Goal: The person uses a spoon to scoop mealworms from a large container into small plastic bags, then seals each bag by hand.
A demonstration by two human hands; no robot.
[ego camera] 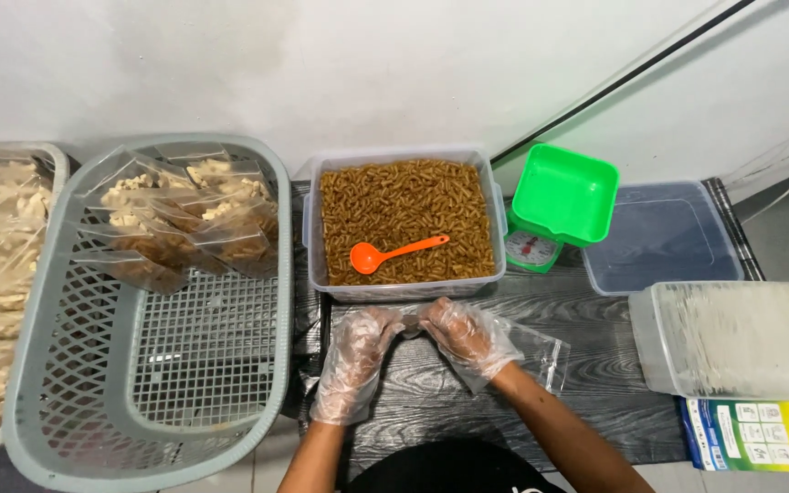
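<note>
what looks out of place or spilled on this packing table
Nothing stands out. The pasta stays inside its clear tub with the orange scoop lying on top, the filled bags sit in the grey basket, and both gloved hands, left hand and right hand, hold an empty clear bag. No spill shows.

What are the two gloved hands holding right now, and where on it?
Both the left hand and the right hand pinch a small clear plastic bag at its left end, seemingly its mouth; the rest lies on the table.
</note>
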